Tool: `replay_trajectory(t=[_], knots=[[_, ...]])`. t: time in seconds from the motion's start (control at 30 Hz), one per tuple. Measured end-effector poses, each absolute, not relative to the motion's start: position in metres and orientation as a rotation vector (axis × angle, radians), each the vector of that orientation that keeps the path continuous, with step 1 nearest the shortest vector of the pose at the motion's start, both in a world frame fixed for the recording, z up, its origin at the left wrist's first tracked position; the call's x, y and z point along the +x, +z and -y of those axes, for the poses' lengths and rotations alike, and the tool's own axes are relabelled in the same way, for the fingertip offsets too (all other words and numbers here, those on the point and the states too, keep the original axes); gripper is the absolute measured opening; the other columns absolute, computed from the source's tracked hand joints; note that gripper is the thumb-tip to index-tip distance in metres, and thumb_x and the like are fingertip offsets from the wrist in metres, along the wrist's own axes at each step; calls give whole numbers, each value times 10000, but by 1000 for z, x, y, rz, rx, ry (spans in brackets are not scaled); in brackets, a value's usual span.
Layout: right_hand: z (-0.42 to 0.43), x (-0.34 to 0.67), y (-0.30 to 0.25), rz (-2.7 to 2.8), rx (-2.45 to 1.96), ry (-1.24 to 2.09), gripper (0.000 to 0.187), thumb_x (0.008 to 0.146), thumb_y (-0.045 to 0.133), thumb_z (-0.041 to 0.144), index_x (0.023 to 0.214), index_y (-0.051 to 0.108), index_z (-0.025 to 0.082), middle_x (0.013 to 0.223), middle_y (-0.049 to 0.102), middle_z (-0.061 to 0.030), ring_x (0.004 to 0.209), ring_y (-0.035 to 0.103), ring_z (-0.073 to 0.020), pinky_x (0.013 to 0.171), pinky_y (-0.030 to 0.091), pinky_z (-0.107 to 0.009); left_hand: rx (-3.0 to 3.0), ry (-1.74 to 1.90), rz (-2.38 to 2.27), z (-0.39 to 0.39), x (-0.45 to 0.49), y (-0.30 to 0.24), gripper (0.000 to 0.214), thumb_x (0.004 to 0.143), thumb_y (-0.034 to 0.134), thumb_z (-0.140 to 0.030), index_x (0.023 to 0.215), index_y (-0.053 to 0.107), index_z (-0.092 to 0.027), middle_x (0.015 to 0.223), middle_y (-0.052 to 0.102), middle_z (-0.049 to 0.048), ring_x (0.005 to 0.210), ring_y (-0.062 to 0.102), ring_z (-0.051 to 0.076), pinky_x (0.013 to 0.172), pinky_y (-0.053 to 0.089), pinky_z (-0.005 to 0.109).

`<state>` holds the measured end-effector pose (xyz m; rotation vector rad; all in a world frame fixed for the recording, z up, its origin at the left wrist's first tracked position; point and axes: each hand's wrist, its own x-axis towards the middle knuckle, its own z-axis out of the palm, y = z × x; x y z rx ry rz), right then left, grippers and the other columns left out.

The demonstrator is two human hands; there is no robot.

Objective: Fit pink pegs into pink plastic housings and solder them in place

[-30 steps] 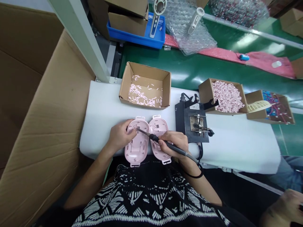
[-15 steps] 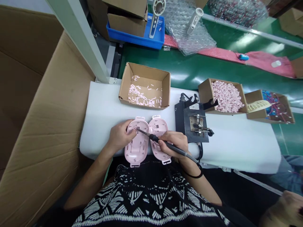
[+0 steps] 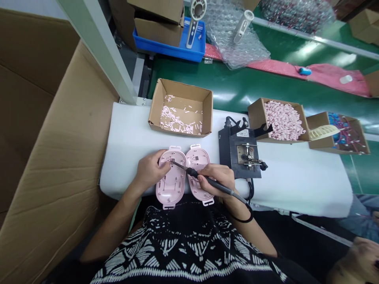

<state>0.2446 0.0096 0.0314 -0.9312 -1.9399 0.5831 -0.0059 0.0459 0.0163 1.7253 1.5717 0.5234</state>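
Two pale pink plastic housing halves lie side by side, inner faces up, at the near edge of the white padded worktop (image 3: 284, 185). Both are rounded ovals with a small squared tab at each end. Their insides show moulded ribs, low posts and small square recesses near the far end. The left housing half (image 3: 171, 189) and the right housing half (image 3: 197, 161) sit edge to edge, the right one partly covered by the hand above it.

The left hand (image 3: 151, 170) is curled over the far part of the left half, its fingers pressing down on the shell. The right hand (image 3: 214, 177) is closed in a pen grip around a black soldering iron (image 3: 213, 184), whose thin metal tip reaches across to the far end of the left half, right beside the left fingertips (image 3: 166, 163). Its exact contact point is too small to tell.

Just right of the halves stands a black soldering station (image 3: 239, 152). Along the far edge sit a cardboard tray (image 3: 180, 85) holding small pink pieces and a cardboard box (image 3: 257, 112) heaped with pink parts — beyond the worktop runs a green conveyor belt (image 3: 237, 77). At the lower right corner of the view, another person's hand (image 3: 359, 262) shows, apart from the work.
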Motion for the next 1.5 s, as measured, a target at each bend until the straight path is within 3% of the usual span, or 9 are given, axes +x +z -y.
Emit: replay_trajectory(t=[0.6, 0.7, 0.8, 1.03, 1.5], knots=[[-4, 263, 48, 1733, -970, 379, 122, 863, 641, 139, 956, 685, 206, 722, 701, -15, 591, 664, -158, 520, 544, -274, 1794, 537, -1552, -49, -13, 21, 342, 873, 582, -322, 1189, 678, -231, 1050, 756, 4, 902, 696, 192, 825, 556, 313], [-1, 286, 53, 1726, -1075, 304, 139, 852, 667, 135, 961, 709, 209, 767, 716, -25, 626, 671, -169, 545, 548, -294, 1877, 603, -1636, -57, -23, 24, 385, 879, 587, -311, 1239, 645, -188, 1153, 720, 72, 1048, 654, 258, 970, 524, 408], [-2, 305, 54, 1846, -1147, 295, 140, 829, 698, 91, 905, 712, 207, 786, 722, -29, 651, 668, -166, 589, 548, -307, 2004, 706, -1728, -60, -21, 27, 423, 892, 592, -289, 1290, 611, -148, 1322, 623, 143, 1272, 519, 336, 1151, 359, 527], [-7, 312, 47, 1912, -1148, 381, 137, 848, 676, 75, 850, 684, 212, 773, 722, -20, 646, 670, -156, 582, 541, -301, 2642, 401, -1240, -29, 39, 40, 277, 970, 550, -257, 1212, 672, -200, 1292, 653, 99, 1209, 531, 302, 1025, 454, 477], [-8, 312, 33, 1958, -1042, 289, 148, 810, 692, 81, 837, 654, 222, 698, 720, 16, 578, 644, -136, 564, 490, -306, 2729, 188, -1262, -32, 54, 37, 354, 1010, 486, -301, 1335, 620, -257, 1377, 586, 89, 1249, 467, 340, 1063, 404, 526]])
